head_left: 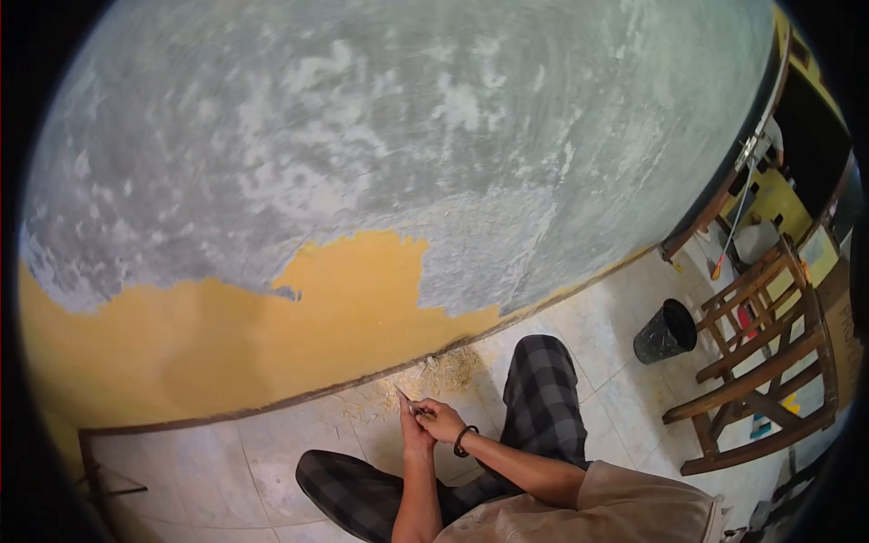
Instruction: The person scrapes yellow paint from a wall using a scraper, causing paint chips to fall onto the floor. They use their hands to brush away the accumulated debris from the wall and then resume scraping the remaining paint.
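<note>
My right hand [441, 423] is closed around a slim tool with a narrow, pointed tip [399, 392]; its exact kind is too small to make out. Pressed close beside it, my left hand [415, 436] has its fingers against the same tool, partly hidden by the right hand. Both hands are low, between my bent knees. Just beyond them, a heap of pale scrapings [457, 369] lies along the foot of the wall. The wall's lower part keeps yellow paint [362, 281], with bare grey plaster [380, 136] above.
A black bucket [665, 333] stands on the tiled floor [597, 362] to the right. Behind it is a wooden chair-like frame [769, 371]. A long thin rod with an orange end [718, 269] leans near the doorway. Part of another person [774, 140] shows through the doorway.
</note>
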### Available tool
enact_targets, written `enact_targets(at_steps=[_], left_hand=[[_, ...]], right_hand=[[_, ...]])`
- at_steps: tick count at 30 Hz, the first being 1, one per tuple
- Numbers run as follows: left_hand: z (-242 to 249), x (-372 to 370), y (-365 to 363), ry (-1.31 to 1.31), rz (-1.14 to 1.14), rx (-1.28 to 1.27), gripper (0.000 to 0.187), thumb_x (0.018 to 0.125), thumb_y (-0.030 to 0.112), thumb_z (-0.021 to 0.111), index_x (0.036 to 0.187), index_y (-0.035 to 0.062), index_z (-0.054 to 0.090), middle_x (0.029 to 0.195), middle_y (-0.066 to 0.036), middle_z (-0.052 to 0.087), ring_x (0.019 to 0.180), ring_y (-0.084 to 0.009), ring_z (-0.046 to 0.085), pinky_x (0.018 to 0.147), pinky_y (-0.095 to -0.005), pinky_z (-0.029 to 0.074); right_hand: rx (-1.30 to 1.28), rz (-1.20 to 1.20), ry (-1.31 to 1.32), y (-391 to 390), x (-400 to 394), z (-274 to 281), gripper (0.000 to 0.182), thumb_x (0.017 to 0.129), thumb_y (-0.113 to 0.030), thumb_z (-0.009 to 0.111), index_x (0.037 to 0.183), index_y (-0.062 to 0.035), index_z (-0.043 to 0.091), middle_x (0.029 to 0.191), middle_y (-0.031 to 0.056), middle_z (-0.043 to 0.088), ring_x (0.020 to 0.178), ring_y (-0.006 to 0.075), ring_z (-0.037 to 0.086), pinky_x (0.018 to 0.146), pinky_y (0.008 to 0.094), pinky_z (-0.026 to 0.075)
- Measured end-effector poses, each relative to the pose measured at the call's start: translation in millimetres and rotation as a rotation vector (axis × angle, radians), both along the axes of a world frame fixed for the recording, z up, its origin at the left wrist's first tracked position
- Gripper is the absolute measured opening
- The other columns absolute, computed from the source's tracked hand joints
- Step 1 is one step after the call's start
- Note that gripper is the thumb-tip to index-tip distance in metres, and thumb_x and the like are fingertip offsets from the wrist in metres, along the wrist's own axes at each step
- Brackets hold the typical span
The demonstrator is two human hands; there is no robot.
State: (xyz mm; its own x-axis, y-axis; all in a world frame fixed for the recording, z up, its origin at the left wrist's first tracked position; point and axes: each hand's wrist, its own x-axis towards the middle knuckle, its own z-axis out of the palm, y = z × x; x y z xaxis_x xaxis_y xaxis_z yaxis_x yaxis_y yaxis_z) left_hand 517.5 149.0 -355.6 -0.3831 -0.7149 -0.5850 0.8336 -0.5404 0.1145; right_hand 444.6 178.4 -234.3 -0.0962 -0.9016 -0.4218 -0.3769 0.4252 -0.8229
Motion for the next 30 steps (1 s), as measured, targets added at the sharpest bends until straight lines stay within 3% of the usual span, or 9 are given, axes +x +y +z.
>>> enact_targets(at_steps=[2, 3, 6, 8, 11, 14, 19, 25, 30], left_hand=[[-2.3, -9.5, -0.9, -0.015, -0.011, 0.026, 0.057, 0.086, 0.065, 0.048, 0.073, 0.0098, 0.055, 0.063, -0.004, 0.053, 0.058, -0.0168, 0.056, 0.052, -0.0302, 0.048], [14.4, -11.8, 2.6, -0.001, -0.075, -0.045, 0.059, 0.086, 0.067, 0.047, 0.079, 0.009, 0.056, 0.067, -0.004, 0.055, 0.063, -0.0181, 0.057, 0.055, -0.0311, 0.048], [83.3, -35.4, 10.6, 0.046, -0.133, -0.109, 0.061, 0.086, 0.068, 0.045, 0.092, 0.0079, 0.056, 0.079, -0.005, 0.057, 0.074, -0.0206, 0.058, 0.064, -0.0332, 0.049], [87.1, -53.1, 11.7, 0.079, -0.116, -0.098, 0.063, 0.086, 0.068, 0.043, 0.1, 0.0076, 0.055, 0.086, -0.005, 0.058, 0.08, -0.0217, 0.057, 0.07, -0.0343, 0.049], [49.8, -77.3, 15.2, -0.127, -0.322, -0.169, 0.069, 0.087, 0.066, 0.047, 0.117, 0.0038, 0.046, 0.103, -0.007, 0.054, 0.089, -0.0226, 0.055, 0.082, -0.0347, 0.046], [37.7, -100.7, 21.0, -0.273, -0.265, -0.028, 0.071, 0.086, 0.062, 0.052, 0.124, 0.0023, 0.043, 0.108, -0.008, 0.052, 0.091, -0.0223, 0.054, 0.083, -0.0353, 0.046], [18.0, -114.3, 43.8, -0.365, -0.167, 0.076, 0.073, 0.085, 0.058, 0.058, 0.127, 0.0014, 0.041, 0.109, -0.007, 0.051, 0.094, -0.0219, 0.052, 0.085, -0.0356, 0.046], [34.0, -108.8, 49.5, -0.406, -0.001, 0.138, 0.07, 0.085, 0.057, 0.059, 0.126, 0.002, 0.043, 0.111, -0.008, 0.051, 0.095, -0.0227, 0.052, 0.085, -0.0358, 0.045], [21.9, -92.9, 53.7, -0.407, 0.17, 0.195, 0.065, 0.086, 0.055, 0.058, 0.124, 0.0031, 0.044, 0.111, -0.007, 0.05, 0.094, -0.0219, 0.051, 0.083, -0.0347, 0.046]], right_hand=[[-0.043, -0.023, -0.068, 3.7, -12.5, -3.5, 0.028, 0.086, -0.02, 0.062, 0.111, -0.0088, 0.062, 0.093, 0.0086, 0.067, 0.077, 0.0179, 0.064, 0.07, 0.0308, 0.05], [0.103, -0.08, -0.224, 3.3, -22.2, 8.6, 0.028, 0.088, -0.021, 0.062, 0.113, -0.0086, 0.062, 0.083, 0.0049, 0.065, 0.059, 0.0128, 0.057, 0.051, 0.0276, 0.046], [-0.01, -0.03, -0.448, -0.8, -76.2, 54.7, 0.03, 0.089, -0.023, 0.063, 0.116, -0.0091, 0.061, 0.074, 0.0003, 0.06, 0.048, 0.0056, 0.046, 0.04, 0.0225, 0.035], [0.108, -0.038, -0.505, -4.9, -133.5, 112.4, 0.028, 0.091, -0.015, 0.061, 0.119, -0.0116, 0.058, 0.071, -0.0007, 0.054, 0.046, 0.002, 0.037, 0.038, 0.0192, 0.025], [-0.056, -0.022, -0.548, -9.7, -217.8, 182.2, 0.03, 0.091, -0.012, 0.061, 0.121, -0.011, 0.056, 0.071, 0.0004, 0.054, 0.046, 0.0015, 0.036, 0.039, 0.0176, 0.023], [-0.153, -0.019, -0.533, -35.3, -266.4, 230.5, 0.03, 0.092, -0.011, 0.06, 0.121, -0.0089, 0.055, 0.07, 0.0018, 0.055, 0.046, 0.0016, 0.036, 0.039, 0.0175, 0.024], [-0.226, -0.031, -0.487, -81.7, -288.5, 245.5, 0.027, 0.091, -0.011, 0.06, 0.117, -0.0065, 0.058, 0.065, -0.0017, 0.05, 0.045, 0.0007, 0.035, 0.037, 0.0186, 0.024], [-0.115, 0.14, -0.626, -126.1, -227.0, 254.1, 0.024, 0.091, -0.013, 0.061, 0.113, -0.0063, 0.06, 0.063, -0.0031, 0.048, 0.049, 0.0013, 0.038, 0.04, 0.0187, 0.025], [-0.573, 0.404, -0.459, -148.4, -117.2, 188.1, 0.026, 0.091, -0.018, 0.062, 0.112, -0.0028, 0.059, 0.072, -0.0003, 0.057, 0.06, 0.0056, 0.05, 0.053, 0.0222, 0.042]])
